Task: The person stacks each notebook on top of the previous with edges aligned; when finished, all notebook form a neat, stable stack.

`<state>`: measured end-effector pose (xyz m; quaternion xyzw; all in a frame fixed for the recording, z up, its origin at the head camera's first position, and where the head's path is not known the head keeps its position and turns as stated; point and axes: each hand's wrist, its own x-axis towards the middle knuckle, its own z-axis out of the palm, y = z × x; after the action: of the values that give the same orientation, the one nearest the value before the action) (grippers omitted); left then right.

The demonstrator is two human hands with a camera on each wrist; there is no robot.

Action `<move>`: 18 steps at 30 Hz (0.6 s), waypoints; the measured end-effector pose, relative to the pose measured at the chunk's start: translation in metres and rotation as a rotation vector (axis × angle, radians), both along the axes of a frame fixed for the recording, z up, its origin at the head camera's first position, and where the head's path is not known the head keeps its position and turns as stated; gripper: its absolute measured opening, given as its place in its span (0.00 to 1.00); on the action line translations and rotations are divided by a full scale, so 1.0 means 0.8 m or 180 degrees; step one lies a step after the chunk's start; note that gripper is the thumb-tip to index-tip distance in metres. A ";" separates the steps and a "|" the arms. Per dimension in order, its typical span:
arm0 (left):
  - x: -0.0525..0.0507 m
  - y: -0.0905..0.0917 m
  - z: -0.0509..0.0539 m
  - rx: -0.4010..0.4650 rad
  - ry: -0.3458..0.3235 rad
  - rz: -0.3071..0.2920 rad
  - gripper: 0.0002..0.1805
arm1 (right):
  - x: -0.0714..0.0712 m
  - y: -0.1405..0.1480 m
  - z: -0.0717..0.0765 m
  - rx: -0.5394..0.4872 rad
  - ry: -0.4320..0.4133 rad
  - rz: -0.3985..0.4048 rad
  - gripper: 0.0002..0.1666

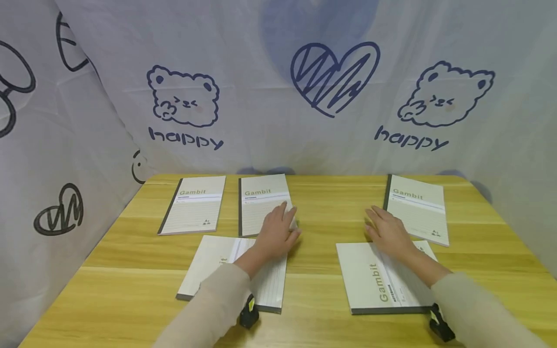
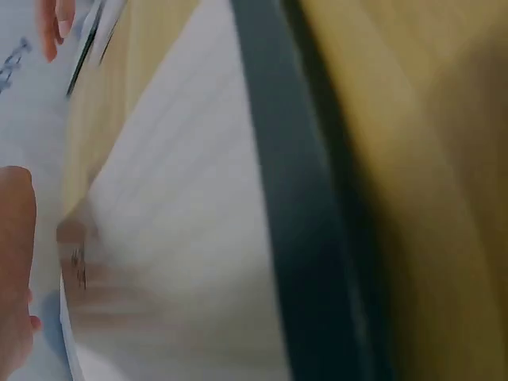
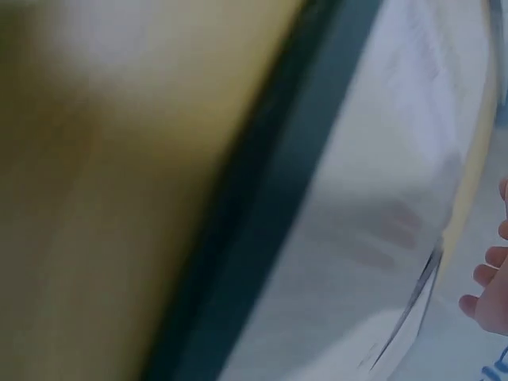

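My left hand [image 1: 276, 232] has its fingers stretched forward over the lower right corner of a white Gambit notebook [image 1: 263, 193] at the back middle; whether it touches the cover I cannot tell. Under that forearm lies a sideways notebook [image 1: 202, 266], its dark spine towards me; it fills much of the left wrist view [image 2: 182, 238]. My right hand [image 1: 389, 234], fingers extended and holding nothing, is beside the dark spine of the back right notebook [image 1: 417, 208]. Below that wrist another sideways notebook [image 1: 359, 270] is partly covered by the arm.
One more Gambit notebook [image 1: 191, 205] lies upright at the back left of the wooden table [image 1: 313, 290]. A white cloth printed with bears and hearts [image 1: 261, 106] hangs behind the table and along its left side. Black straps with small devices show under both sleeves.
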<state>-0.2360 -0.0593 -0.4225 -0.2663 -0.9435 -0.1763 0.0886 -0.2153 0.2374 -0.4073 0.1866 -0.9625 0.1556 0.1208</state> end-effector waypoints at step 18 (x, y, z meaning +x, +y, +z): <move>0.024 0.097 0.000 -0.0717 -0.0367 -0.0445 0.35 | 0.029 0.094 -0.018 0.0344 -0.0865 -0.0532 0.42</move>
<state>-0.2165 0.0182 -0.4224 -0.3291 -0.9399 -0.0901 -0.0088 -0.1918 0.3128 -0.4215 0.0893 -0.9891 0.1168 -0.0082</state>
